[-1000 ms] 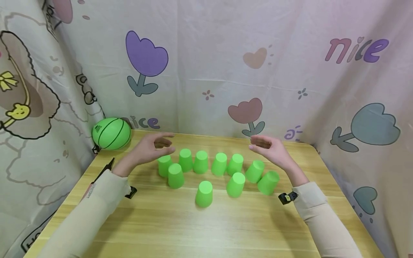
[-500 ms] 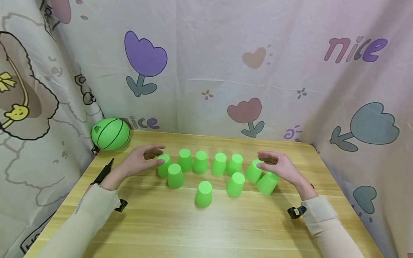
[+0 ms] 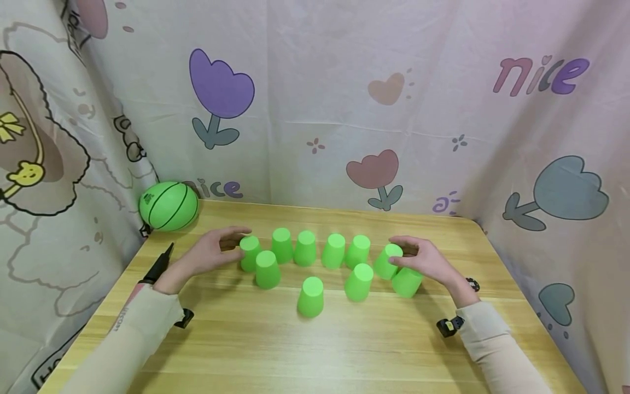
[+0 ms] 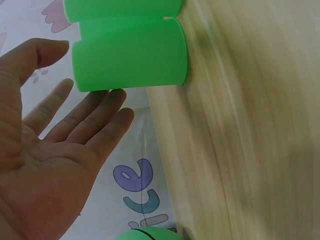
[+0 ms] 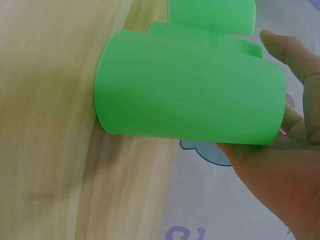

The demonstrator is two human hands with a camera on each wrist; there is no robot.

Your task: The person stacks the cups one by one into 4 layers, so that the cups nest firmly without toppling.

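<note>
Several green cups stand upside down on the wooden table. At the row's left end, my left hand (image 3: 210,254) reaches to the outermost cup (image 3: 250,255), its fingers spread. In the left wrist view, fingertips lie right at this cup's side and the thumb (image 4: 50,54) is apart from it. My right hand (image 3: 429,261) is over the rightmost cup (image 3: 407,283), with its fingers behind the neighbouring cup (image 3: 384,265) and its thumb overlapping that cup's front. Seen from the right wrist, the rightmost cup (image 5: 190,90) hides part of the hand; the thumb (image 5: 285,49) stands away from it.
One cup (image 3: 311,298) stands nearest the front, with a cup (image 3: 268,271) behind it to the left and another (image 3: 359,283) to the right. A green ball (image 3: 169,206) sits at the table's back left corner. A patterned curtain (image 3: 305,82) hangs behind the table (image 3: 315,361).
Both hands have come down from above the row and moved outward to its two ends. The right hand has then shifted slightly inward over the cups. The cups have stayed in place.
</note>
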